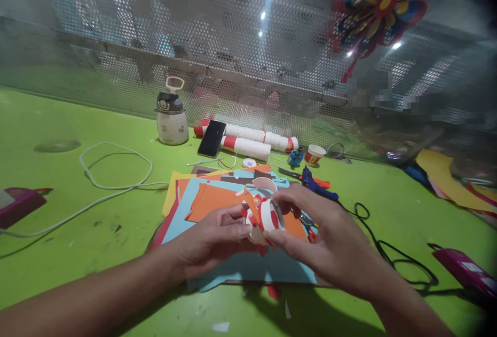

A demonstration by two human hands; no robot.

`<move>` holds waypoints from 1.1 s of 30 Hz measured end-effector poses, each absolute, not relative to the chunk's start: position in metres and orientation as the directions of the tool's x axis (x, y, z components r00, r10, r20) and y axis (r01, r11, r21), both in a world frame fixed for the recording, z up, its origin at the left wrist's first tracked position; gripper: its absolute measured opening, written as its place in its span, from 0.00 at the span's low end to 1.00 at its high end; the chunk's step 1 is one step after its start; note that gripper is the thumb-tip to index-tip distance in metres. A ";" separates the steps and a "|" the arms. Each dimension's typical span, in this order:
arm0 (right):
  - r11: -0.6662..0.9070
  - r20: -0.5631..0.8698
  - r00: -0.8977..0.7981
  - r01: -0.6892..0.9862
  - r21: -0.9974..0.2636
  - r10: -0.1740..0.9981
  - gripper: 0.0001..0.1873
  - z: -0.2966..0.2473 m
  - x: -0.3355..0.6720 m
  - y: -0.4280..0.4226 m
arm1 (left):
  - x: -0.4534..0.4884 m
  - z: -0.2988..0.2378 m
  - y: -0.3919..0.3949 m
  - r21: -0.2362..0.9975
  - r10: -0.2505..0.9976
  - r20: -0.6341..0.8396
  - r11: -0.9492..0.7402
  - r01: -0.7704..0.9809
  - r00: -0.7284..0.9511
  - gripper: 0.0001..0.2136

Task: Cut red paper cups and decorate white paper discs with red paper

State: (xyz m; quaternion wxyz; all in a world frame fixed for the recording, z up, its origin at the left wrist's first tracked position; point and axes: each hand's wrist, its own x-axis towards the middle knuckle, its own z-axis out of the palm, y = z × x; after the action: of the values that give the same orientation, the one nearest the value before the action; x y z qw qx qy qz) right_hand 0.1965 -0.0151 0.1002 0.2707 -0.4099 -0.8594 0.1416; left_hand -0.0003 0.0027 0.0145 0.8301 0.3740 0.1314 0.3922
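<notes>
Between my two hands is a small red and white paper cup craft [268, 216] with an orange paper piece [251, 203] on its left side. My left hand [221, 231] grips its left side with thumb and fingers. Around the white ring-like part on the right, my right hand [310, 223] closes with its thumb below and fingers above. Beneath the hands lie stacked sheets of light blue paper [256, 267] and orange paper [207, 202]. Scissors [306, 220] show partly behind my right hand.
A blue glue gun [316, 184] with a black cord lies right of the paper. Behind stand a bottle [172, 122], a phone [212, 138], stacked paper cups [246, 148] and a single paper cup [315, 155]. A white cable [112, 188] crosses the green table's left side.
</notes>
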 end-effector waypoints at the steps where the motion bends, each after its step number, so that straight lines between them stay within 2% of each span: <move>1: 0.626 0.364 -0.509 0.643 -0.441 0.780 0.09 0.097 0.194 -0.015 | -0.001 0.014 0.003 0.718 0.757 0.075 0.410 -0.562 0.649 0.10; 7: 0.638 0.409 -0.500 0.683 -0.357 0.764 0.14 0.081 0.181 -0.016 | -0.003 0.012 0.000 0.683 0.776 0.113 0.394 -0.616 0.621 0.12; 14: 0.669 0.486 -0.526 0.720 -0.182 0.698 0.13 0.073 0.180 -0.015 | 0.000 0.006 -0.002 0.651 0.793 0.108 0.400 -0.645 0.600 0.12; 19: 0.677 0.477 -0.538 0.713 -0.181 0.695 0.16 0.070 0.180 -0.013 | -0.001 0.007 -0.002 0.650 0.795 0.116 0.392 -0.651 0.595 0.15; 25: 0.691 0.493 -0.548 0.705 -0.162 0.675 0.20 0.063 0.180 -0.008 | -0.002 0.009 0.000 0.695 0.811 0.097 0.359 -0.623 0.577 0.14; 29: 0.708 0.521 -0.556 0.691 -0.142 0.647 0.26 0.060 0.182 -0.007 | -0.002 0.008 0.001 0.718 0.829 0.057 0.353 -0.600 0.556 0.12; 33: 0.716 0.480 -0.588 0.686 -0.132 0.652 0.28 0.062 0.185 -0.008 | -0.005 0.009 0.001 0.746 0.829 0.041 0.346 -0.569 0.558 0.12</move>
State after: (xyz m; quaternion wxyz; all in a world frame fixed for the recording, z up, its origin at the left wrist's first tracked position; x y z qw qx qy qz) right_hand 0.1848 -0.0085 0.0624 0.2551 -0.3756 -0.8903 -0.0336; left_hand -0.0045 0.0009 0.0086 0.8014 0.3697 0.1756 0.4361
